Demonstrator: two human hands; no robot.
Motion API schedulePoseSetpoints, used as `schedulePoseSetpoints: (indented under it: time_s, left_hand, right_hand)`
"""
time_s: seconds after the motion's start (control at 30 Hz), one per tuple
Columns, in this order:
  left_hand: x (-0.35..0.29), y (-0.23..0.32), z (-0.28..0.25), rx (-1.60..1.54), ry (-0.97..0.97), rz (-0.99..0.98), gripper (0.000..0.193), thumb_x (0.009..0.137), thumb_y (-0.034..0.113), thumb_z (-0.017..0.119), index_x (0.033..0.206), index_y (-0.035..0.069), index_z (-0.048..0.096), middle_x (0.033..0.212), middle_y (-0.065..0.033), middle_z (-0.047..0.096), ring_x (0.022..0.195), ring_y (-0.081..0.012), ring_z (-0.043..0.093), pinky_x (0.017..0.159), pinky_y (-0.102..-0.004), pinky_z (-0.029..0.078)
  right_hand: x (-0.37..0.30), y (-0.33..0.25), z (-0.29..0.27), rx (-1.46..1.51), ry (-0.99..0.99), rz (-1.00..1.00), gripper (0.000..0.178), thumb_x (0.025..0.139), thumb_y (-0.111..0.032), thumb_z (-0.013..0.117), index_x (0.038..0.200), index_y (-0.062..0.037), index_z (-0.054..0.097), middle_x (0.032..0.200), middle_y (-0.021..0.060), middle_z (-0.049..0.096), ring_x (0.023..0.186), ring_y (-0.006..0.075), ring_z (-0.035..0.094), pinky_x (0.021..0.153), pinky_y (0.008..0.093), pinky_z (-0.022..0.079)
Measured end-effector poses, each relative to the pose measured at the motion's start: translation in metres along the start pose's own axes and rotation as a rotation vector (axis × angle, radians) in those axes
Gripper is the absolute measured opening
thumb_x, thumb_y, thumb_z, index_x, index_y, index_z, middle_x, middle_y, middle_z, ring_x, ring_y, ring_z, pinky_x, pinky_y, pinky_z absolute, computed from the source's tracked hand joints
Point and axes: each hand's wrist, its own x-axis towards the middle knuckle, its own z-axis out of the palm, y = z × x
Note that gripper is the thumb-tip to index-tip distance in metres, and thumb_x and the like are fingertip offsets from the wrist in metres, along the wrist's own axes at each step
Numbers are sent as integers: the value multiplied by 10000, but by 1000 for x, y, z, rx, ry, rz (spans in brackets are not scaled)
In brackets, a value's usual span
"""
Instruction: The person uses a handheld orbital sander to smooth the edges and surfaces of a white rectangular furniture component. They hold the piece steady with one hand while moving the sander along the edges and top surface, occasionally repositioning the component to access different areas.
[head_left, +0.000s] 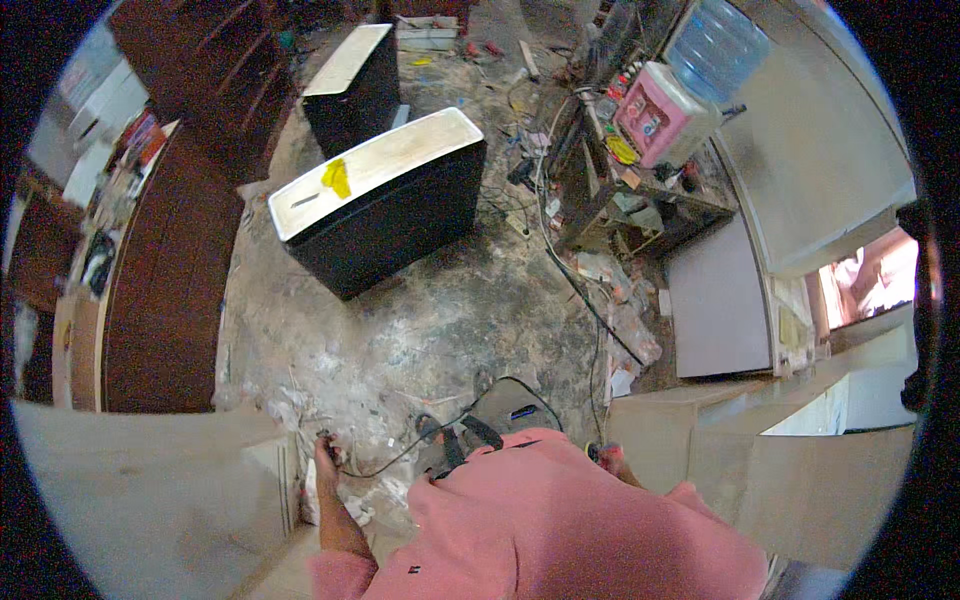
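My left hand is low at the left, beside a pale panel, with its fingers closed around the end of a thin black cable. From there the cable curves right across the front of my body. My right hand is at my right side, partly hidden by my pink shirt. Its fingers are closed on a small dark object with a yellow edge, too small to name. Ahead on the floor stands a black box-shaped unit with a white top. A yellow piece and a thin strip lie on that top.
A second black unit with a white top stands farther back. At right, a pink and white water dispenser with a blue bottle sits on a cluttered wooden stand. A thick cable crosses the littered floor. Dark brown cabinets line the left.
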Motion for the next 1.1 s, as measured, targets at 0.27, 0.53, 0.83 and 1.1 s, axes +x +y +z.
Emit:
schedulePoseSetpoints:
  time_s: [0.27,0.53,0.83,1.1]
  left_hand:
    - [100,158,187,381,-14,166,321,1019,376,605,1132,103,728,683,23,535,562,-75,499,468,-292,399]
    - [162,186,476,1191,-310,416,369,997,325,584,1167,17,697,969,-258,724,912,-443,695,827,-475,528]
    - [249,283,730,1376,-564,695,367,937,347,628,1133,50,715,1004,-280,721,976,-458,704,844,-528,534]
    - [382,298,864,1583,-816,429,392,941,360,627,1152,43,718,1002,-287,722,973,-465,706,833,-531,560]
  right_hand:
    - [15,-28,45,118,-94,141,554,854,-263,756,1327,-50,561,1055,121,702,878,303,688,734,439,570]
    - [167,-131,15,292,141,-166,699,860,-356,777,1433,-60,507,1116,148,714,930,364,701,788,458,573]
    - [211,-345,-126,449,280,-42,615,752,-81,764,1305,-69,495,1034,74,645,835,203,628,760,362,545]
    - [187,-341,-88,699,366,430,824,799,-284,853,1412,23,396,1327,184,574,1186,306,568,1023,439,469]
